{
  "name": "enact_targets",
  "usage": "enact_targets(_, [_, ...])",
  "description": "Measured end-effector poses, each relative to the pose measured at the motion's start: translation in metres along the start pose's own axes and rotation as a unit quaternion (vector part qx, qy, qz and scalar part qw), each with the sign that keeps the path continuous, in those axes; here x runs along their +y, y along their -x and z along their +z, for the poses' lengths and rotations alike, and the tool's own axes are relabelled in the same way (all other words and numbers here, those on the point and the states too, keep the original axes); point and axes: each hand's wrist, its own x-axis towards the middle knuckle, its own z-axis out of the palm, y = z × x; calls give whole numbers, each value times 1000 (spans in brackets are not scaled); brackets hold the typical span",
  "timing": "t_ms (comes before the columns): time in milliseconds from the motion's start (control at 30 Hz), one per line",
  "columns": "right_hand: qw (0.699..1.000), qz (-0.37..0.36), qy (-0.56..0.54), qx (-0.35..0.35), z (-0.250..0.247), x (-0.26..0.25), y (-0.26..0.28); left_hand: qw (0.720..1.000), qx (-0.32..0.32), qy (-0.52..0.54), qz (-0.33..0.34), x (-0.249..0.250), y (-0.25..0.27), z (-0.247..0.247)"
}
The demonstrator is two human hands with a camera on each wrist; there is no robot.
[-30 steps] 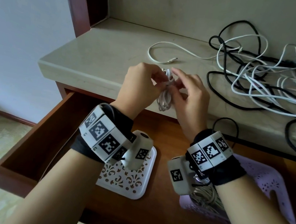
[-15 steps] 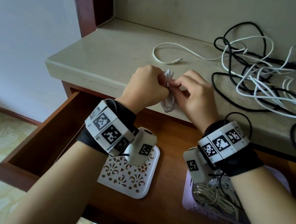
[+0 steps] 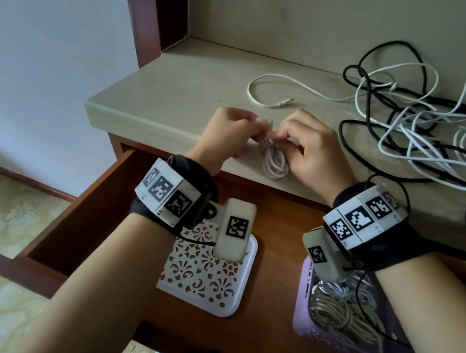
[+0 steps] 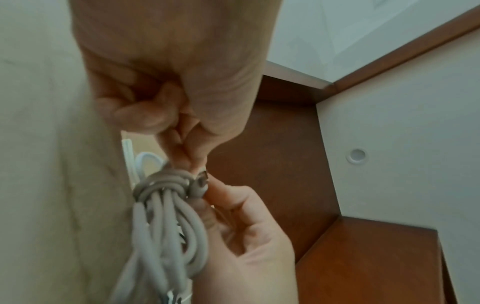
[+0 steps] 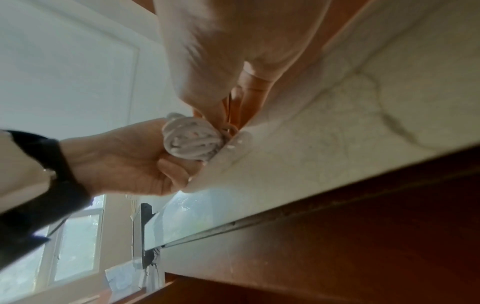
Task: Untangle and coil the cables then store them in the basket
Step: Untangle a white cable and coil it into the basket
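Nearest, the open wooden drawer (image 3: 115, 218) holds a white pierced tray (image 3: 209, 279) and, to its right, the purple basket (image 3: 303, 318) with coiled cables inside. Above the drawer, at the pale stone counter's (image 3: 176, 100) front edge, the left hand (image 3: 226, 132) and right hand (image 3: 312, 149) both pinch the small coiled white cable (image 3: 274, 164) at its wrapped top, fingers curled. Beyond, bare counter lies to the left; a tangle of black and white cables (image 3: 422, 127) sprawls right, toward the back wall.
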Motion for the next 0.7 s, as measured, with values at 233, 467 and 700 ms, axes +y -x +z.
enact_targets(233, [1000,24,8,12,1,-5,-2,980,1,-160,121,-2,2,-10])
enact_targets(467, [999,38,13,28,3,-6,2,967,31,-229,111,0,5,4])
enact_targets(700, [999,25,47,7,3,-16,-4,966,66,-242,62,0,13,20])
